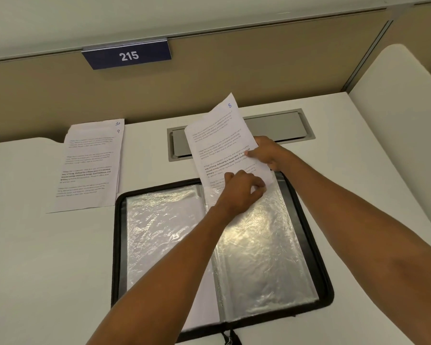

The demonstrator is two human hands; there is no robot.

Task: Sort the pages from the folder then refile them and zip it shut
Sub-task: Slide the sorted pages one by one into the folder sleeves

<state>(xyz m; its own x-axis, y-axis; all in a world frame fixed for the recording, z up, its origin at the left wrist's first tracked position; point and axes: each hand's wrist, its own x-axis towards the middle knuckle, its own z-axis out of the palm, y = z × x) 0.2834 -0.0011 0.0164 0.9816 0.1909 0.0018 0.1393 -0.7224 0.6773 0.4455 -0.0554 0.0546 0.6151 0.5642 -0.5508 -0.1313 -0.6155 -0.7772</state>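
While the black folder (306,235) lies open on the white desk (47,257), the left hand (243,189) pinches the top of its clear sleeve (254,245). Just past it, the right hand (269,153) grips the side of page 8 (217,135), whose bottom end sits at the sleeve's mouth. Pages 9 and 10 (90,165) lie flat further left.

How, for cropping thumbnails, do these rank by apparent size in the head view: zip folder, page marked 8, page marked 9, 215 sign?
1. zip folder, clearly largest
2. page marked 8 and page marked 9: look alike; 8 is lifted and partly hidden, so unranked
3. 215 sign, smallest
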